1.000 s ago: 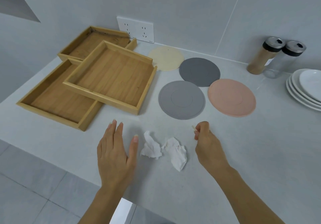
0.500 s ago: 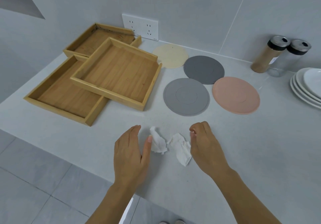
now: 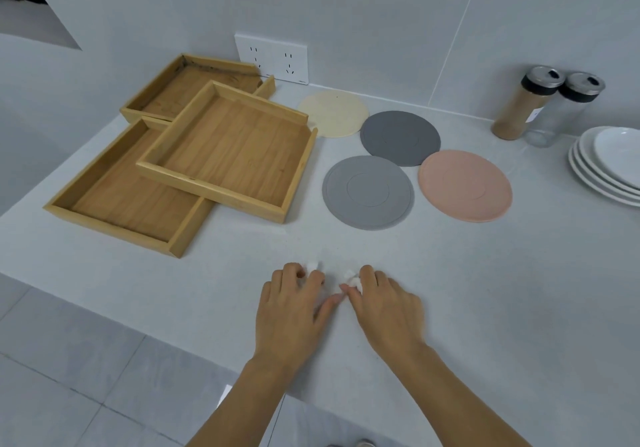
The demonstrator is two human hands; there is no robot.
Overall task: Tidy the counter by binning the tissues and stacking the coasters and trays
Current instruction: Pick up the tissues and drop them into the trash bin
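Near the counter point(image 3: 485, 290) front edge, in front of the light grey coaster point(image 3: 368, 192), both hands lie knuckles-up, each curled over a crumpled tissue. The left hand point(image 3: 291, 311) is closed on the left tissue point(image 3: 312, 265), which peeks out white between its fingers. The right hand point(image 3: 384, 308) is closed on the right tissue point(image 3: 352, 279), showing at its fingertips. The thumbs nearly touch.

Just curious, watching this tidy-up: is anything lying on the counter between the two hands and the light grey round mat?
No. In the head view, the counter between the left hand, the right hand and the light grey mat is bare.
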